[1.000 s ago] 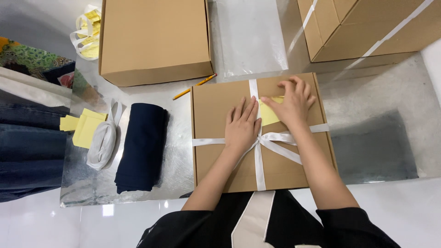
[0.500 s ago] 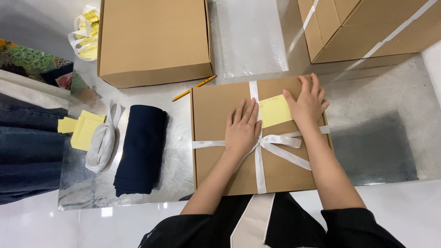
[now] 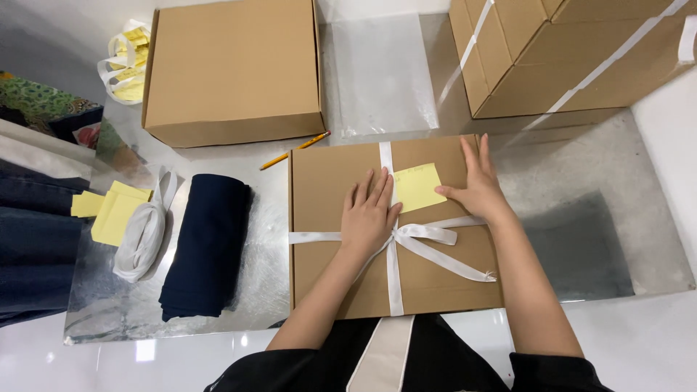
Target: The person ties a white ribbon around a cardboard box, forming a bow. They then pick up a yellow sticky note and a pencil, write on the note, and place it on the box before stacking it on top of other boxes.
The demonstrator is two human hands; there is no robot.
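A flat brown cardboard box (image 3: 327, 181) lies in front of me, tied with a white ribbon (image 3: 428, 239) that crosses in a bow near its middle. A yellow sticky note (image 3: 419, 185) sits on the lid to the right of the ribbon's vertical strand. My left hand (image 3: 370, 214) rests flat on the lid beside the bow, fingers together. My right hand (image 3: 475, 185) lies flat at the box's right edge, thumb touching the note's right side.
A rolled dark blue cloth (image 3: 207, 247), a coil of white ribbon (image 3: 141, 236) and yellow notes (image 3: 116, 210) lie to the left. A pencil (image 3: 294, 150) rests behind the box. Another brown box (image 3: 232, 69), a clear plastic sheet (image 3: 381, 72) and stacked ribbon-tied boxes (image 3: 566, 51) stand farther back.
My right hand slid right off the yellow note, uncovering it, and now lies flat at the box's right edge. My left hand stayed in place on the lid.
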